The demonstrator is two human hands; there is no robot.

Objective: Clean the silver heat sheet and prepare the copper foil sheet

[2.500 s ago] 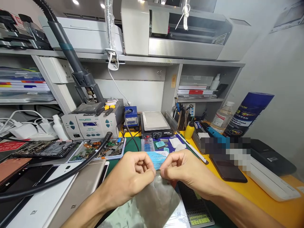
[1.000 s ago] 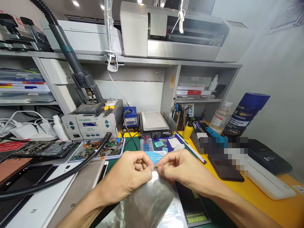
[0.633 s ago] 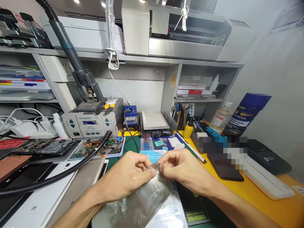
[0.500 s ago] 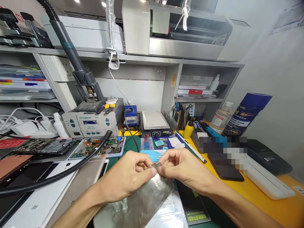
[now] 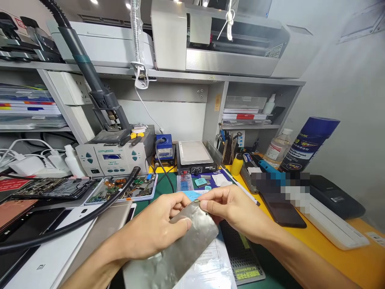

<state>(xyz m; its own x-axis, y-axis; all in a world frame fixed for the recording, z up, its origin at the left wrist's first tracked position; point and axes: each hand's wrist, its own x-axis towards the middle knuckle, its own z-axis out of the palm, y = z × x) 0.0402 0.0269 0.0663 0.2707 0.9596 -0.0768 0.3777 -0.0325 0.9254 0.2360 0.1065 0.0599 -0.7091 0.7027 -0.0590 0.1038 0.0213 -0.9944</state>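
Observation:
Between my hands is a thin silver-grey panel [image 5: 192, 245] with rounded corners and a wrinkled, shiny face, tilted with its far end raised. My left hand [image 5: 158, 226] grips its left edge, thumb lying on the face and fingers curled behind. At the far edge my right hand [image 5: 230, 210] pinches the panel between thumb and fingertips, where a small gold-coloured piece just shows. Beneath the panel lie a white sheet in shiny plastic [image 5: 215, 265] and a dark perforated pad [image 5: 245, 257] with yellow-green lettering.
Phones [image 5: 69, 241] and a tray of circuit boards [image 5: 120, 186] lie on the left, crossed by a black hose [image 5: 90, 218]. A hot-air station [image 5: 111, 158] and a heating plate [image 5: 195, 154] stand behind. On the right are a dark phone [image 5: 282, 208] and spray can [image 5: 309, 144].
My left thumb has moved away from the far edge, down and left along the panel, exposing more of its face. My right hand still pinches the far edge. The view shifted slightly.

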